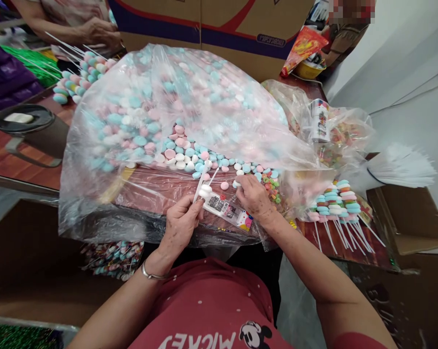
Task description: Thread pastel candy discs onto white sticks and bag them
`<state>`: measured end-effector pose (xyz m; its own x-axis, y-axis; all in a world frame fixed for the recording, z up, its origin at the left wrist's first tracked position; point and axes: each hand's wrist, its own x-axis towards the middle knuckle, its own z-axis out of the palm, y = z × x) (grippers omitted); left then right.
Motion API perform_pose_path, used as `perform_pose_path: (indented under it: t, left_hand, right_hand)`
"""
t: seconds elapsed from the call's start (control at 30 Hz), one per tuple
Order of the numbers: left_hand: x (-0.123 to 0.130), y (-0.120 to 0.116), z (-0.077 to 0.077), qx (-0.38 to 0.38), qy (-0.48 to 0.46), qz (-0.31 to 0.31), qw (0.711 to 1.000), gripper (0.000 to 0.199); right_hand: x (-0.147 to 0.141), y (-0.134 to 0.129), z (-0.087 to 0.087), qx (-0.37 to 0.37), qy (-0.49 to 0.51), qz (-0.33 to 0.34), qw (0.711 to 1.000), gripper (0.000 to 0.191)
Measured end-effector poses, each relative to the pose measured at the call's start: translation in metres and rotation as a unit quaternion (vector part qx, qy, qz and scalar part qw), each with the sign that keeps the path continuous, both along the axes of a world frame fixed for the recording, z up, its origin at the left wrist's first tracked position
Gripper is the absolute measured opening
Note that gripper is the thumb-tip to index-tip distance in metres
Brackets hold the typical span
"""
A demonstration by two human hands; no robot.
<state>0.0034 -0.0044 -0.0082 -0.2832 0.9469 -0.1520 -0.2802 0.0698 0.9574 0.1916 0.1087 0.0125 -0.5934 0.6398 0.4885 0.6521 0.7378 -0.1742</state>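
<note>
My left hand (pixel 182 220) is closed on a thin white stick (pixel 202 175) with a white candy (pixel 205 191) at its lower part. Beside it, my right hand (pixel 254 198) pinches a small pale candy (pixel 236 184) at its fingertips. Between the hands lies a printed packet (pixel 226 211) on the plastic. Loose pink, blue and white candies (pixel 182 156) spill from the mouth of a large clear bag (pixel 211 97) just beyond. Small ring-shaped candies (pixel 272 188) lie right of my right fingertips.
Finished candy sticks (pixel 337 201) lie at the right, near a bundle of white sticks (pixel 402 167). A dark mug (pixel 40 133) stands left. A large carton (pixel 211 29) is behind; open boxes (pixel 33 271) flank the table. Another person's hand (pixel 99 34) shows upper left.
</note>
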Motion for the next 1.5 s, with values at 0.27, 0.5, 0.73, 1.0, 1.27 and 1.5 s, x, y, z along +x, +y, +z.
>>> perform_pose_path:
  t: [0.27,0.5,0.73,1.0,1.27,1.5]
  left_hand:
    - [-0.001,0.001,0.0,0.006,0.042,-0.008,0.999,0.03]
    - [-0.002,0.001,-0.001,-0.003,0.046,-0.026,0.999,0.03]
    - [-0.002,0.002,0.001,0.003,0.041,-0.025,0.999,0.028]
    - [0.0,0.0,0.006,0.001,0.061,-0.019,0.998,0.029]
    - [0.0,0.001,0.009,0.001,0.093,-0.021,0.995,0.032]
    - [-0.001,0.0,0.007,-0.003,0.111,-0.032,0.993,0.033]
  right_hand:
    - [-0.007,0.04,0.014,-0.166,0.02,0.051,0.985,0.026]
    - [-0.002,0.037,0.014,-0.137,-0.136,-0.006,0.981,0.02]
    - [-0.009,0.022,0.009,-0.081,-0.1,-0.005,0.992,0.022]
    - [-0.019,-0.011,0.001,-0.031,-0.091,0.095,0.991,0.022]
    - [-0.014,-0.024,-0.005,0.002,-0.096,0.158,0.983,0.028]
    - [-0.013,-0.022,-0.011,-0.036,-0.111,0.095,0.989,0.02]
